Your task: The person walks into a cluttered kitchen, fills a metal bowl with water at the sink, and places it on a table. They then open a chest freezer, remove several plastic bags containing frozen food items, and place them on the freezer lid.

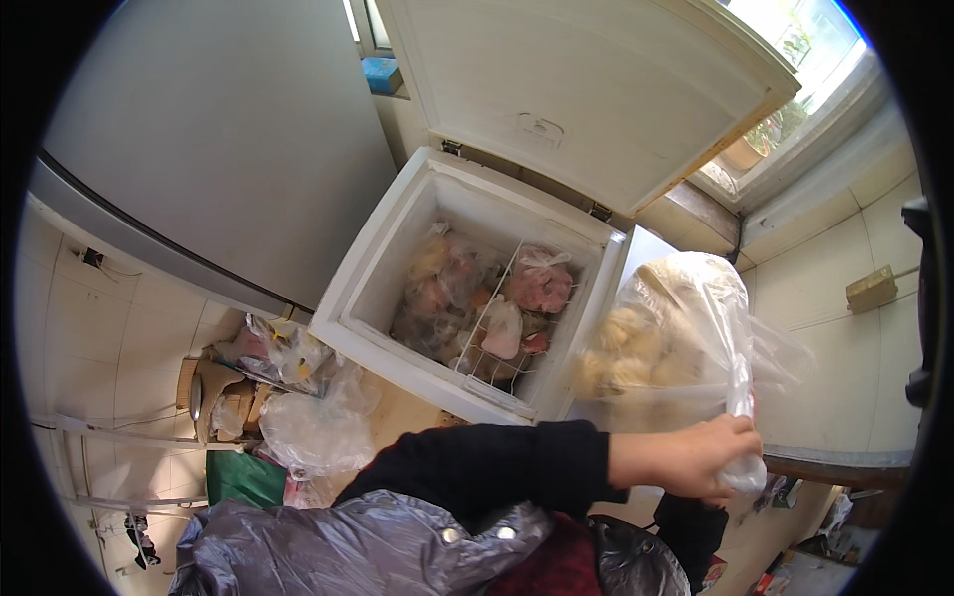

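Reaching across to the right, my left hand point(697, 456) is closed around the gathered neck of a large clear plastic bag point(693, 298). Pale yellow, rounded food pieces point(633, 346), which look like buns, fill the bag; its lower part is blurred. The bag is just right of the open chest freezer point(373, 279), over a pale surface beside it. Below my left hand the dark right sleeve point(697, 540) comes up; my right hand is mostly hidden there, and its grip cannot be made out. Bagged pinkish food point(542, 279) and other bags point(440, 276) lie inside the freezer around a white wire divider point(488, 309).
The raised freezer lid point(596, 89) leans back near a window. At the left stands a large grey appliance point(216, 134). Plastic bags point(317, 432), cardboard point(216, 395) and a green bag point(242, 477) are piled at the lower left. A wall-side ledge point(835, 454) lies on the right.
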The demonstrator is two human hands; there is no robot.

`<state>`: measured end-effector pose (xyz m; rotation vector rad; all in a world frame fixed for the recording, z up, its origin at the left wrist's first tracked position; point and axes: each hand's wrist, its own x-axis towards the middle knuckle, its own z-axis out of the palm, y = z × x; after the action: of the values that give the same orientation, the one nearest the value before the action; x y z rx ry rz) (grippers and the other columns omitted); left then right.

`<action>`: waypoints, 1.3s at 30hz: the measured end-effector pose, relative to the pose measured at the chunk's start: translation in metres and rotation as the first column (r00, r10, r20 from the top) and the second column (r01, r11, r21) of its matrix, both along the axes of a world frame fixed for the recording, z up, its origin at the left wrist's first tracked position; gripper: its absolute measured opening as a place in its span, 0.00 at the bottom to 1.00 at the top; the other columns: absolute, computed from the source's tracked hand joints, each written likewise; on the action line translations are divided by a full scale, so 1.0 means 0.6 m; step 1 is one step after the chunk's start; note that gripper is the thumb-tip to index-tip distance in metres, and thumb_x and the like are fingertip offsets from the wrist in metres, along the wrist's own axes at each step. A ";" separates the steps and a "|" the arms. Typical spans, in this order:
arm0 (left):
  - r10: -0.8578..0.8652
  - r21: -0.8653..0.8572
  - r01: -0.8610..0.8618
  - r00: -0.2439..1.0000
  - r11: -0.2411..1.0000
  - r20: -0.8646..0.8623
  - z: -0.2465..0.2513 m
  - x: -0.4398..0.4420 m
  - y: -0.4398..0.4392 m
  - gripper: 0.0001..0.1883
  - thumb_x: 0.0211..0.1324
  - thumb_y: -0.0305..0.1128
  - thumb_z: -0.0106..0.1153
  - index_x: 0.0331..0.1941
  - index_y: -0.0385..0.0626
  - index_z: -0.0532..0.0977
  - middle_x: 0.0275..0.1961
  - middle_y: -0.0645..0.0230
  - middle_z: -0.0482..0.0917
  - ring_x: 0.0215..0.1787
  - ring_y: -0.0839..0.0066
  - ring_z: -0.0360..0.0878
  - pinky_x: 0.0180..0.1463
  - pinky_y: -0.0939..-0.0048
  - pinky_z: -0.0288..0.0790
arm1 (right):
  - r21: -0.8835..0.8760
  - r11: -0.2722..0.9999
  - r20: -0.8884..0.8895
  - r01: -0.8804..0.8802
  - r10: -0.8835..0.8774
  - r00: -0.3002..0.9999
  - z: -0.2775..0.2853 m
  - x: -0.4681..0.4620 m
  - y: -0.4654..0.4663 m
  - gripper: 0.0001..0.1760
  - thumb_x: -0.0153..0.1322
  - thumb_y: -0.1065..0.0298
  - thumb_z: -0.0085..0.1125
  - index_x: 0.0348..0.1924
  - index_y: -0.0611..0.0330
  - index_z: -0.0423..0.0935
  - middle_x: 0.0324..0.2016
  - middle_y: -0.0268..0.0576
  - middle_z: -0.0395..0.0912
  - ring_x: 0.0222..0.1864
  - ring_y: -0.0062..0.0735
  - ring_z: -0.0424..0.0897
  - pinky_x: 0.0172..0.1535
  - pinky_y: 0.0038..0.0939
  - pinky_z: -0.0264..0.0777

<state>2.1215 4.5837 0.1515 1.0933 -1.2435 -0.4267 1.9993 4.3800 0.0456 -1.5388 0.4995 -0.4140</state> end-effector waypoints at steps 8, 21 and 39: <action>0.133 0.479 0.038 0.939 0.877 -0.319 -0.172 0.116 0.304 0.23 0.61 0.35 0.60 0.58 0.42 0.69 0.54 0.60 0.76 0.51 0.69 0.79 0.55 0.67 0.72 | 0.019 0.908 -0.220 0.419 -0.405 0.887 -0.053 0.044 -0.092 0.21 0.77 0.57 0.50 0.54 0.67 0.73 0.47 0.42 0.78 0.45 0.34 0.79 0.47 0.35 0.76; 0.840 0.801 -0.364 0.457 0.476 -0.292 -0.405 0.143 0.569 0.17 0.63 0.36 0.58 0.52 0.39 0.74 0.47 0.59 0.80 0.44 0.72 0.80 0.49 0.69 0.73 | -0.065 0.864 -0.287 0.499 -0.495 0.820 -0.032 0.069 -0.044 0.20 0.74 0.59 0.55 0.53 0.65 0.76 0.44 0.44 0.81 0.43 0.35 0.82 0.42 0.37 0.78; 0.177 0.855 -0.467 0.843 -0.225 0.507 -0.635 0.546 0.519 0.36 0.54 0.49 0.61 0.63 0.41 0.67 0.61 0.53 0.75 0.67 0.56 0.67 0.70 0.53 0.56 | -0.326 0.693 -0.194 0.643 -0.715 0.672 0.080 -0.116 0.072 0.30 0.76 0.61 0.54 0.68 0.51 0.54 0.57 0.35 0.66 0.50 0.24 0.67 0.51 0.30 0.63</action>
<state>2.4493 4.8951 -0.2296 2.8841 -0.4178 -0.9209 1.9297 4.4235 0.0935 -1.6065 1.3479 -0.8437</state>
